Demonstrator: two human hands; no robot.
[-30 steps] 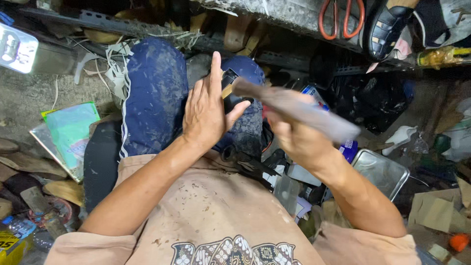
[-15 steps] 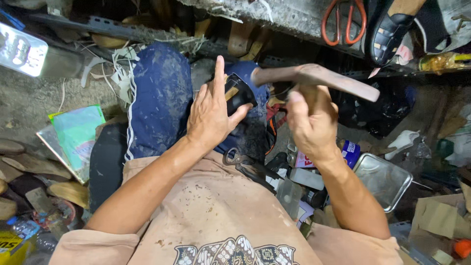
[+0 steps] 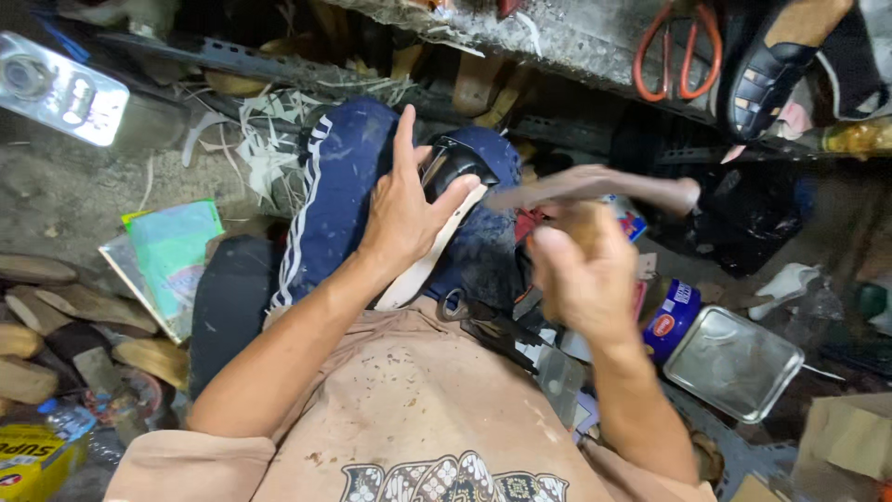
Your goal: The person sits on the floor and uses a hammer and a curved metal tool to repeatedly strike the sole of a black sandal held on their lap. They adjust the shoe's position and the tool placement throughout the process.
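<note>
Footwear, a dark shoe with a pale sole strip, is pressed against a knee clad in blue trousers near the middle of the scene. It is steadied by the left hand, whose fingers are spread flat and apart over it, the thumb hooked round the shoe's right edge. Just right of the shoe, the right hand is clamped round the handle of a hammer, which is blurred and held level above the shoe's right side, apart from it. To the near right, a clear glass jar with a blue lid is seen lying on its side; whether anything is in it cannot be told. Far right, orange-handled scissors are hung from a rough ledge, beside a dark sandal. At the far left a small lamp is lit, and wooden pieces are strewn at the near left, with a yellow packet at the corner.
</note>
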